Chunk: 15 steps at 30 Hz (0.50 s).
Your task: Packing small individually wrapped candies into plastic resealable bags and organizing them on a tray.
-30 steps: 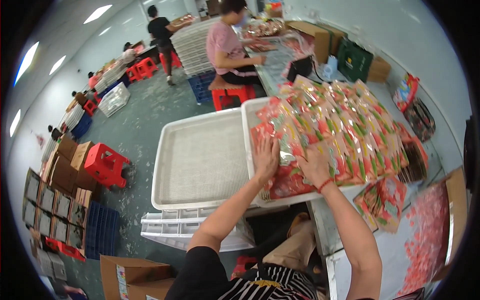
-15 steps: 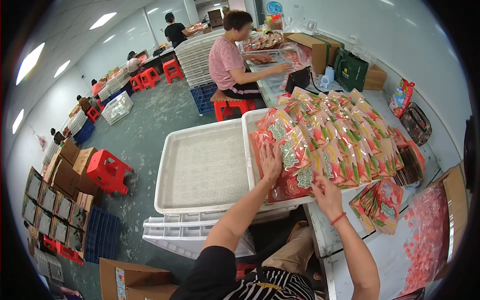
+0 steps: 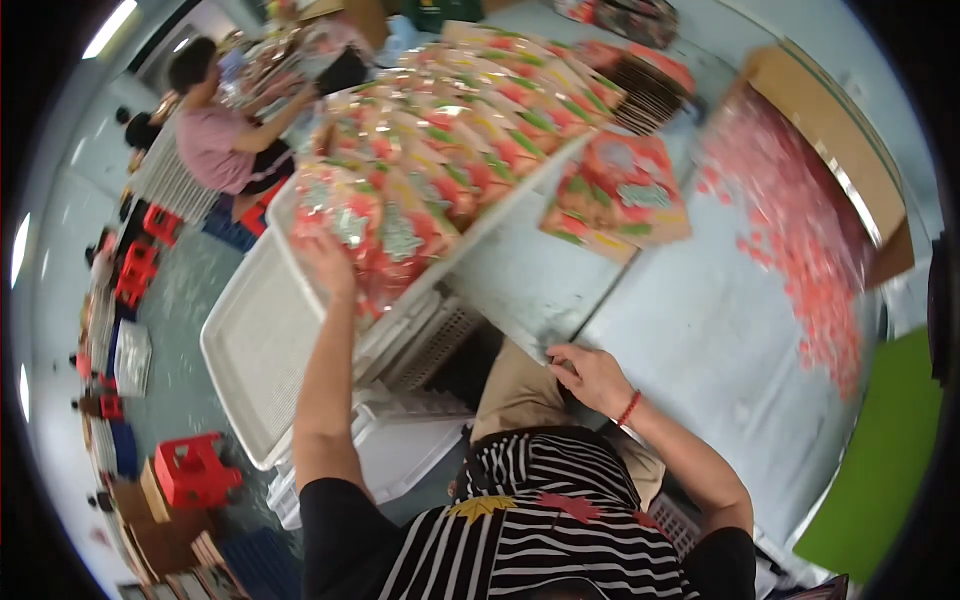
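My left hand (image 3: 328, 262) lies with its fingers extended on clear-fronted red and tan snack pouches (image 3: 400, 225) at the near left end of a white tray (image 3: 283, 215). Rows of overlapping pouches fill that tray. My right hand (image 3: 598, 382), a red bracelet on its wrist, is at the table edge, apart from the pouches. Its fingers are curled together and slightly blurred; whatever they may hold is hidden. Beyond it, a small fanned pile of flat pouches (image 3: 630, 195) rests on the white table (image 3: 690, 340).
Small pink wrapped pieces (image 3: 800, 290) spill from a clear bag beside a cardboard box (image 3: 840, 140) at right. Another white mesh tray (image 3: 265, 345) adjoins the filled one at left. A person in pink (image 3: 215, 135) sits farther back. A red stool (image 3: 195, 470) stands lower left.
The view has swung to the right. My right hand has left the pouches for the table edge, while my left hand stays on the pouches at the tray's near left end.
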{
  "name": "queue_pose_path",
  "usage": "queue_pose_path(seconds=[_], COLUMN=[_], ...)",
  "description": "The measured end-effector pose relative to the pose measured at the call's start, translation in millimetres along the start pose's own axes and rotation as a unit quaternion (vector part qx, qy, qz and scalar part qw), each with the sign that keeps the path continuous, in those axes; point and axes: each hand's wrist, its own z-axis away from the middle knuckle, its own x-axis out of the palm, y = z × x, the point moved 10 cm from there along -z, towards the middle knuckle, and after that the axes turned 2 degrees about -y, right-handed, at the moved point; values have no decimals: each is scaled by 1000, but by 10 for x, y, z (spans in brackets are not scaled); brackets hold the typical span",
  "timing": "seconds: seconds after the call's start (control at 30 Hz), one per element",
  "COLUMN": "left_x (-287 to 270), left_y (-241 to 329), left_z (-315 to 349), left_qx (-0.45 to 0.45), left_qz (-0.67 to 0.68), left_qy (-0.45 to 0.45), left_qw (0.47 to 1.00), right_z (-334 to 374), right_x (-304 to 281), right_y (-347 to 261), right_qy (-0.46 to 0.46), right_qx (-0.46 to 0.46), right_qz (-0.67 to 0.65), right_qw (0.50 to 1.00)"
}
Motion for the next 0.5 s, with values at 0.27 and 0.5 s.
queue_pose_path(seconds=[0.27, 0.5], left_x=[-284, 560], left_y=[3353, 5271], left_z=[411, 2040], left_qx=[216, 497], left_qz=[265, 308], left_qy=[-171, -275], left_qw=[924, 763], right_z=[805, 789], right_x=[-372, -308], right_y=[993, 947], right_qy=[104, 118], right_qx=[211, 197], right_qz=[-269, -309], right_qw=[934, 923])
